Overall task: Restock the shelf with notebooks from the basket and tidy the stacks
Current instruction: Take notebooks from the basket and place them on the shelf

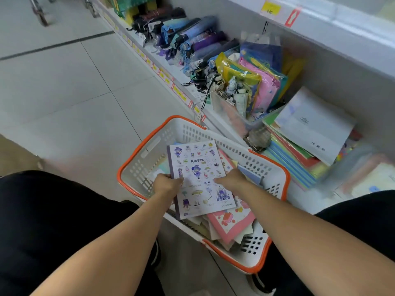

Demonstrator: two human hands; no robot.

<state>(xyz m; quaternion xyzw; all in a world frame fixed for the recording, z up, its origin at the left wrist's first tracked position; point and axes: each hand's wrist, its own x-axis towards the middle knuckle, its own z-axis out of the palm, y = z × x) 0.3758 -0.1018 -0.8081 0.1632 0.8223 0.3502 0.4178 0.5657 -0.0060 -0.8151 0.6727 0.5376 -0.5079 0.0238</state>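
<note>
Both forearms reach forward from me. Left hand (pixel 165 184) pinches purple notebook (pixel 199 180) at its left edge, thumb on cover; right hand (pixel 232 179) presses on its right edge, fingers hidden beyond, so I cannot tell curl. Notebook held just above basket (pixel 136 165), long axis running away from me. Shelf stack (pixel 299 150) lies up-right of grip, nearer right hand.

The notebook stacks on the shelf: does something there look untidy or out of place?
Yes. The large white notebook lies skewed on top of the coloured stack, turned at an angle to it. The books beneath are fanned out, their edges not aligned. A small grey object sits at the stack's left edge; what it is cannot be told.
</note>
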